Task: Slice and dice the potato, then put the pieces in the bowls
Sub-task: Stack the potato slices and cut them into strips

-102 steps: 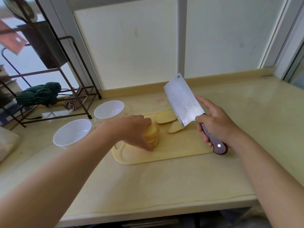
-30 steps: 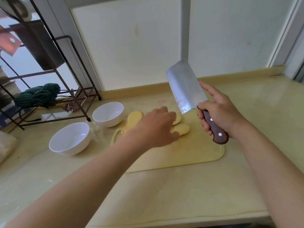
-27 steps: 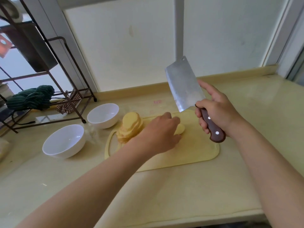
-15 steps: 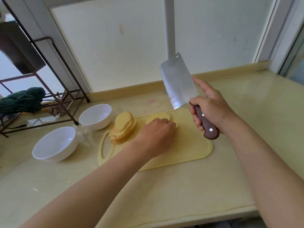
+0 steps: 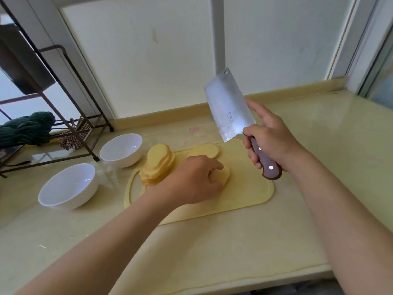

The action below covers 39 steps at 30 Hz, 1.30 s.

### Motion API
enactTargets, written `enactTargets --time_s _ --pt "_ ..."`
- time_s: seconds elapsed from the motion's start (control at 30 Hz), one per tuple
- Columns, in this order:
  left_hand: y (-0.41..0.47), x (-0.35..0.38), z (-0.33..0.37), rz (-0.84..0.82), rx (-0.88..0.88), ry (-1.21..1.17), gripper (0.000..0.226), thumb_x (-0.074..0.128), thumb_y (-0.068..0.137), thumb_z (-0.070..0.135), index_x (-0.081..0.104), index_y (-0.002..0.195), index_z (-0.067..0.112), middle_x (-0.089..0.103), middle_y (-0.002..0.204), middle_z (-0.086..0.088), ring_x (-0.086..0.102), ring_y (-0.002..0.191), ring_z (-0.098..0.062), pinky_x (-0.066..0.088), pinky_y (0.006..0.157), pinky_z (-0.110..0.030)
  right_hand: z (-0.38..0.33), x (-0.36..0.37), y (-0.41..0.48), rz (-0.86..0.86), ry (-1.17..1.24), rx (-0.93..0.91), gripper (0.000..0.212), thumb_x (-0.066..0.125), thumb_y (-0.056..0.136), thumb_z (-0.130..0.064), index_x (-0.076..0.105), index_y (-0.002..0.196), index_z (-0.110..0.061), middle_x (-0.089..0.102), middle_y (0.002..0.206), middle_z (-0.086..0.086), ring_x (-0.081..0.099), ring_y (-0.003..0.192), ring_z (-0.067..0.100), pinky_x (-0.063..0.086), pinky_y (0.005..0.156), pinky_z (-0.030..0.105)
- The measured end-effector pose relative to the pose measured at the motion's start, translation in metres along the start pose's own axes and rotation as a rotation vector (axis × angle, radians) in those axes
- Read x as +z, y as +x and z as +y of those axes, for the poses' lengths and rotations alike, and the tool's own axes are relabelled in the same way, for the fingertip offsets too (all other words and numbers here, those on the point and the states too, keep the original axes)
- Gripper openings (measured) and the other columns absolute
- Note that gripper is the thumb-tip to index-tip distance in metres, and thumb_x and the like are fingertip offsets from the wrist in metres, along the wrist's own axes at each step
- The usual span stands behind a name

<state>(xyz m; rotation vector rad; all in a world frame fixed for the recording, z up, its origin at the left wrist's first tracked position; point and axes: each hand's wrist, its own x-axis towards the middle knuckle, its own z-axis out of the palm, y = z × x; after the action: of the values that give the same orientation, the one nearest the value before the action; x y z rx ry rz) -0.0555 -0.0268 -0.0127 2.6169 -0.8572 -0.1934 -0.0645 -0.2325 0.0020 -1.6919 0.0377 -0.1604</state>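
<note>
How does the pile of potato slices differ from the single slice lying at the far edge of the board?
The pile of slices stands several high and leans, at the cutting board's left end by the far bowl; the single slice lies flat, alone, at the far edge nearest the raised cleaver. Both are pale yellow, on the board, and unheld; the left hand grips a third slice.

Pale yellow counter (image 5: 212,241), glossy, ran back to raised lip (image 5: 170,112) under frosted window (image 5: 127,60). White post (image 5: 218,33) split panes. Brownish smear (image 5: 155,36) on left pane. Small pink mark (image 5: 194,129) on counter near lip. Brown wire rack (image 5: 96,158) stood on counter, far left. Green cloth (image 5: 27,128) lay bunched on lower shelf; checked cloth (image 5: 73,139) just beside it, by rack leg. Dark tray (image 5: 23,67) sat on upper shelf.
</note>
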Motion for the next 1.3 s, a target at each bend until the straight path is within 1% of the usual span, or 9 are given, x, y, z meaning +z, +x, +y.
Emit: enactTargets --time_s 0.17,0.33,0.47,0.6,0.77,0.87,0.97,1.23,1.3 --pt "0.004 0.008 -0.003 0.062 -0.040 -0.089 0.049 0.076 0.082 0.041 0.063 0.126 0.024 0.061 0.107 0.005 0.059 0.098 -0.010 0.050 0.088 -0.027 0.000 -0.002 0.000 0.013 -0.038 0.019 0.079 0.043 0.094 0.001 0.038 0.153 -0.050 0.053 0.065 0.011 0.048 0.043 0.027 0.042 0.042 0.032" --pt "0.001 0.015 -0.022 0.059 0.227 -0.021 0.036 0.076 0.084 0.037 0.071 0.117 0.023 0.056 0.116 0.009 0.053 0.083 -0.001 0.045 0.081 -0.020 -0.001 0.000 -0.001 -0.005 -0.092 0.052 0.079 0.042 0.093 0.000 0.037 0.154 -0.051 0.054 0.066 0.011 0.048 0.043 0.026 0.043 0.042 0.032" --pt "0.001 0.022 -0.028 0.074 0.355 0.029 0.032 0.067 0.090 0.036 0.072 0.117 0.020 0.059 0.120 0.000 0.053 0.087 -0.007 0.047 0.085 -0.024 -0.007 0.001 -0.005 -0.008 -0.195 0.096 0.079 0.042 0.094 -0.002 0.032 0.158 -0.048 0.055 0.073 0.014 0.051 0.043 0.025 0.044 0.043 0.032" --pt "0.007 0.026 -0.023 0.144 0.378 0.065 0.028 0.067 0.093 0.033 0.072 0.117 0.018 0.060 0.119 -0.006 0.062 0.095 -0.022 0.050 0.085 -0.029 -0.026 -0.008 -0.024 0.025 -0.371 0.113 0.083 0.039 0.091 -0.005 0.027 0.158 -0.050 0.061 0.074 0.016 0.057 0.046 0.027 0.050 0.044 0.035" --pt "0.031 0.027 -0.012 0.157 0.383 0.069 0.026 0.063 0.095 0.030 0.073 0.112 0.013 0.060 0.116 -0.008 0.059 0.101 -0.027 0.047 0.088 -0.031 -0.037 -0.015 -0.053 -0.010 -0.562 0.196 0.084 0.040 0.089 -0.007 0.024 0.156 -0.055 0.068 0.074 0.025 0.062 0.049 0.034 0.056 0.047 0.043" --pt "0.041 0.031 -0.009 0.177 0.402 0.037 0.021 0.063 0.095 0.028 0.075 0.106 0.014 0.061 0.110 -0.007 0.060 0.097 -0.026 0.048 0.086 -0.035 -0.034 -0.013 -0.066 -0.020 -0.606 0.226 0.083 0.040 0.091 -0.010 0.022 0.156 -0.058 0.068 0.074 0.023 0.063 0.048 0.033 0.058 0.045 0.040" --pt "0.045 0.035 -0.009 0.192 0.418 0.024 0.024 0.060 0.094 0.029 0.077 0.102 0.014 0.064 0.106 -0.008 0.061 0.094 -0.028 0.051 0.083 -0.039 -0.033 -0.009 -0.074 -0.046 -0.610 0.250 0.080 0.039 0.094 -0.010 0.021 0.157 -0.057 0.066 0.075 0.018 0.060 0.043 0.023 0.054 0.044 0.034" --pt "0.042 0.039 -0.016 0.222 0.469 -0.036 0.027 0.063 0.088 0.028 0.076 0.106 0.013 0.066 0.105 -0.005 0.063 0.090 -0.023 0.053 0.081 -0.033 -0.038 0.006 -0.087 -0.075 -0.739 0.286 0.077 0.038 0.098 -0.016 0.013 0.158 -0.056 0.065 0.069 0.012 0.059 0.037 0.015 0.056 0.042 0.034" --pt "0.044 0.038 -0.016 0.213 0.488 -0.016 0.028 0.062 0.088 0.029 0.076 0.106 0.012 0.065 0.104 -0.007 0.062 0.089 -0.025 0.052 0.080 -0.033 -0.040 0.006 -0.092 -0.076 -0.774 0.289 0.076 0.037 0.099 -0.018 0.010 0.159 -0.057 0.065 0.065 0.009 0.058 0.036 0.013 0.052 0.040 0.029"
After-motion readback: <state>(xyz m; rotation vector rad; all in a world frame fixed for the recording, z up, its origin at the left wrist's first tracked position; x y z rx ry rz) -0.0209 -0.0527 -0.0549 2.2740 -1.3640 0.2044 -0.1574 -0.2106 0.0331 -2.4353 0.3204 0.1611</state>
